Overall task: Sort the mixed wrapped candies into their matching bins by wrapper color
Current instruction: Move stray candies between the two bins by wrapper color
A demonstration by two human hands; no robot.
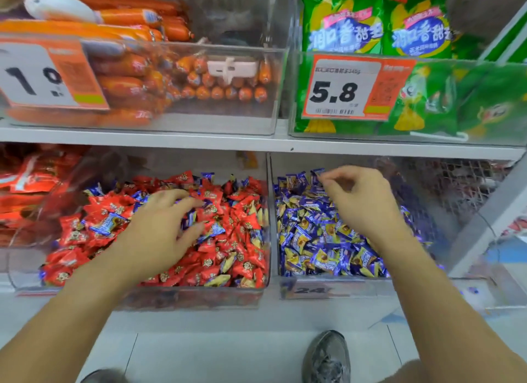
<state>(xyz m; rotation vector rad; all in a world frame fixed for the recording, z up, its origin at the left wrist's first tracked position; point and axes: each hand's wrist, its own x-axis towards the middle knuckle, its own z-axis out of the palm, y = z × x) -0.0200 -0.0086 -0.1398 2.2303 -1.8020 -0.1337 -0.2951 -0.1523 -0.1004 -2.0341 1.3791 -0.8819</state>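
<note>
My left hand lies over the middle of the red-candy bin, fingers spread and bent down into the heap; the fingertips touch wrappers, but blur keeps me from telling whether they pinch one. Around them the red candies are mixed with blue candies — one blue wrapper sits just left of my wrist, more show near my fingertips and along the back of the pile. The heap reaches the clear front wall and crowds the right wall of the bin.

My right hand hangs above the blue-candy bin, toward its back, thumb and forefinger drawn together at a blue wrapper's edge near the top of the pile — whether it is truly held I cannot tell. This bin's own blue pile slopes from the back down to the front wall, with bare room on its right side next to a wire mesh.

The two bins stand side by side, their walls just apart. The white shelf overhead closes the space above both hands. Below, my shoe stands on the floor in front of the bins.
</note>
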